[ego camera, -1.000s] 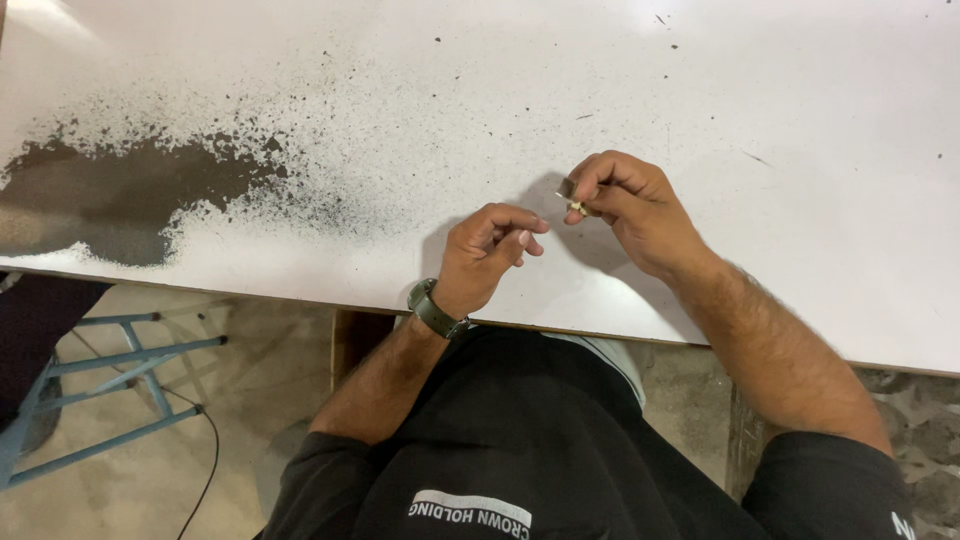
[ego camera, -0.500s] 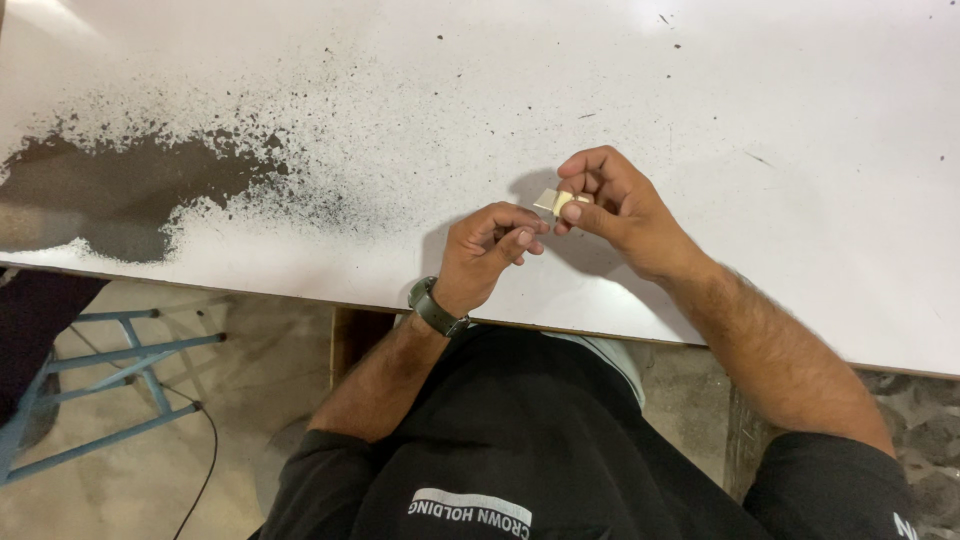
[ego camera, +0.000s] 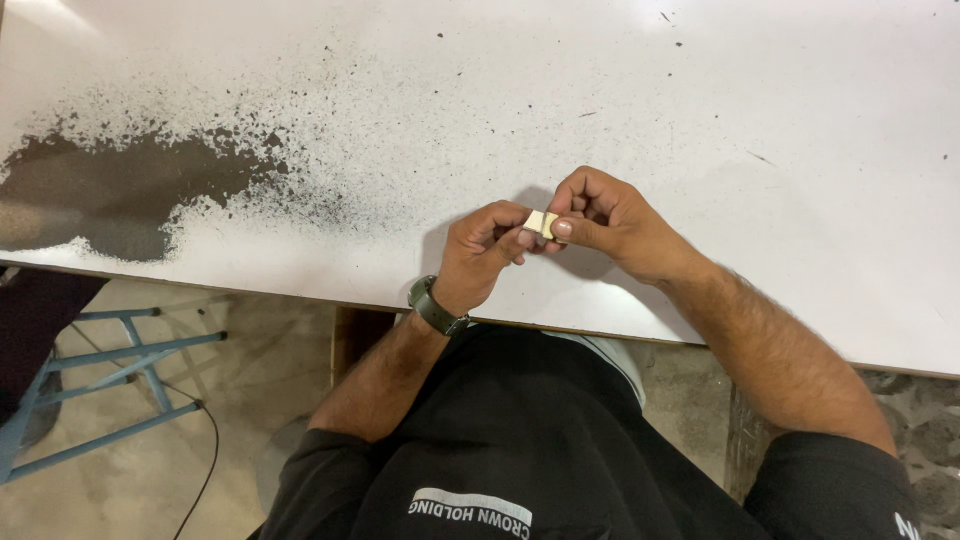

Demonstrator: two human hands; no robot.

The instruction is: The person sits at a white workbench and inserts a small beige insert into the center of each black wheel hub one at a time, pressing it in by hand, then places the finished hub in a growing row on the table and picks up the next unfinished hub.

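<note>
A small pale, cream-coloured block [ego camera: 541, 223] is pinched between the fingertips of both hands just above the white table [ego camera: 700, 110]. My left hand [ego camera: 478, 255], with a dark watch on its wrist, grips the block's left side. My right hand [ego camera: 610, 222] grips the right side, thumb pressed against it. Most of the block is hidden by the fingers.
A large patch of worn, dark speckled paint [ego camera: 120, 195] covers the table's left part. The table's near edge [ego camera: 300, 297] runs just in front of my body. Below on the left stands a blue metal stool frame [ego camera: 110, 370], with a black cable [ego camera: 205, 450] on the floor.
The hands have come together. The small piece held in the right hand's fingers a second ago is now turned so its pale face shows, and both hands pinch it.
</note>
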